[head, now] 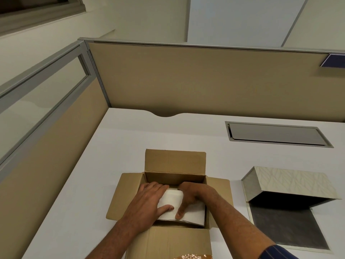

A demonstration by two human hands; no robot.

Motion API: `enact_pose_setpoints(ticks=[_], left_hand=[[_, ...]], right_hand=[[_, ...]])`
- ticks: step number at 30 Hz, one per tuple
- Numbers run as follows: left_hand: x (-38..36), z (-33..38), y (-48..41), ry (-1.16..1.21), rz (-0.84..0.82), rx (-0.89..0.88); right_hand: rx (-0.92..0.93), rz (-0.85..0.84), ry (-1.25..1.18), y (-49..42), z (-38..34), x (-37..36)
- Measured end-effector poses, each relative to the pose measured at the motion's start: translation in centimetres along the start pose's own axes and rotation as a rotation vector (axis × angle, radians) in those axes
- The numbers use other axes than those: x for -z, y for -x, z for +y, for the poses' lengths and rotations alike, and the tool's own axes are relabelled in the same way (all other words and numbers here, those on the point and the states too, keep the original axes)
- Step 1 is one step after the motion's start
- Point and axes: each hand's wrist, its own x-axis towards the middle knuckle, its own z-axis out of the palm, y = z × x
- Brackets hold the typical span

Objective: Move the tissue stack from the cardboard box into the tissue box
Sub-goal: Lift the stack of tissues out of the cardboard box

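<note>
An open brown cardboard box [173,165] stands on the white desk, its flaps spread out. Inside lies a white tissue stack [172,200]. Both hands reach into the box. My left hand [149,199] lies over the stack's left side, thumb pressed on top. My right hand [190,197] grips the stack's right part, fingers curled over its far edge and thumb on top. To the right stands the tissue box [291,184], pale with a leaf pattern, its lid raised over a dark interior [283,227].
Tan cubicle partitions [186,77] close the desk at the back and left. A grey metal cable hatch [276,134] is set into the desk [93,184] behind the tissue box. A crinkled copper-coloured item [192,256] peeks in at the bottom edge.
</note>
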Motion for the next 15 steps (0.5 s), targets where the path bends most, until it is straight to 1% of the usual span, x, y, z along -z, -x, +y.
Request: enact_pose_setpoints(ticks=[5, 15], left_hand=[[0.14, 0.04, -0.16, -0.008, -0.012, -0.021], [0.10, -0.09, -0.34, -0.039, -0.024, -0.045]], right_hand=[[0.043, 0.042, 0.016, 0.32, 0.14, -0.18], [0.078, 0.039, 0.031, 0.73, 0.34, 0.00]])
